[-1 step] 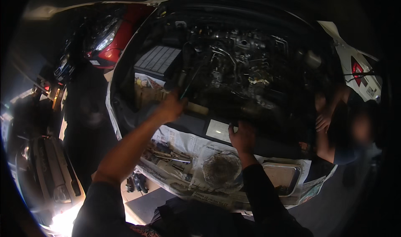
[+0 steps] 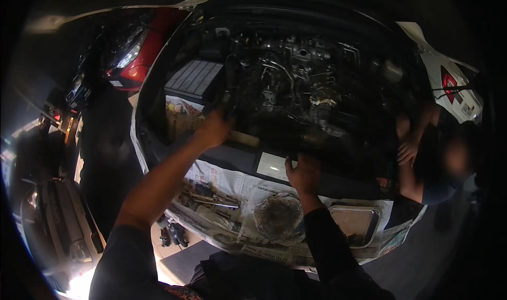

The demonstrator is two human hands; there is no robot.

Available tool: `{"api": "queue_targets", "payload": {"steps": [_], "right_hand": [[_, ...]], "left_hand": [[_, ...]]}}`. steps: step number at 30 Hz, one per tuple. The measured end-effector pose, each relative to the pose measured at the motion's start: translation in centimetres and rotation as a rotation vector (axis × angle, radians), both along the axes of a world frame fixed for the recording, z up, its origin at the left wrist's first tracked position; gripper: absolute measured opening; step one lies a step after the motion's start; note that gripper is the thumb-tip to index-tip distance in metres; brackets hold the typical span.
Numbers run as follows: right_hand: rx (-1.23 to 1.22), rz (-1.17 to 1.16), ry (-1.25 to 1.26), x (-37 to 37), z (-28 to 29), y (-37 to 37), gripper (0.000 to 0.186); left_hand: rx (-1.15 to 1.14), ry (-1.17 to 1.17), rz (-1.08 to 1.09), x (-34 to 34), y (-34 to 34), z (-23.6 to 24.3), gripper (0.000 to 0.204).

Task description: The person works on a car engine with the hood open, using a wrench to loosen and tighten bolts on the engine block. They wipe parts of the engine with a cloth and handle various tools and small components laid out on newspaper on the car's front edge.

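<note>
My left hand (image 2: 215, 128) reaches into the left front of a car's engine bay, its fingers closed. What it grips is dark and blurred; I cannot make out its kind. Just behind this hand stands a black box with a pale ribbed top (image 2: 194, 78), with newspaper and cardboard (image 2: 182, 118) in front of it. On the bay's front panel lies my right hand (image 2: 305, 176), thumb apart and fingers reaching over the edge, beside a pale label (image 2: 270, 165). Beyond both hands is the exposed engine (image 2: 296, 75), with metal pipes.
Newspaper (image 2: 206, 170) covers the car's front edge. Several metal tools (image 2: 214, 199), a round plastic-wrapped thing (image 2: 278, 215) and a metal-rimmed tray (image 2: 376, 223) rest there. Another person's hands (image 2: 407, 151) are at the right side. A red car (image 2: 138, 70) stands at the left.
The whole view has shifted slightly. A thin teal rod visible beside my left hand before no longer shows clearly. My right hand stays on the front panel.
</note>
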State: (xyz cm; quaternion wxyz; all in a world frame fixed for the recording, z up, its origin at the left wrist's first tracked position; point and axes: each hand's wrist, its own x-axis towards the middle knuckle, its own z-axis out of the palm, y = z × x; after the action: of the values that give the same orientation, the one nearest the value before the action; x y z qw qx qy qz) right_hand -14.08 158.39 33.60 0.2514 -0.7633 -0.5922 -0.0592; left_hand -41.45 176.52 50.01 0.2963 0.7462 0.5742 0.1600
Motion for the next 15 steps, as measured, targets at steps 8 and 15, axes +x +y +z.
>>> {"api": "queue_targets", "payload": {"steps": [8,15], "right_hand": [[-0.017,-0.027,0.091,0.5,0.3,0.6,0.044],[-0.099,-0.035,0.155,0.8,0.5,0.7,0.048]], "left_hand": [[0.373,0.468,-0.210,11.4,18.5,-3.1,0.046],[0.459,0.659,-0.132,19.3,27.9,-4.8,0.036]]}}
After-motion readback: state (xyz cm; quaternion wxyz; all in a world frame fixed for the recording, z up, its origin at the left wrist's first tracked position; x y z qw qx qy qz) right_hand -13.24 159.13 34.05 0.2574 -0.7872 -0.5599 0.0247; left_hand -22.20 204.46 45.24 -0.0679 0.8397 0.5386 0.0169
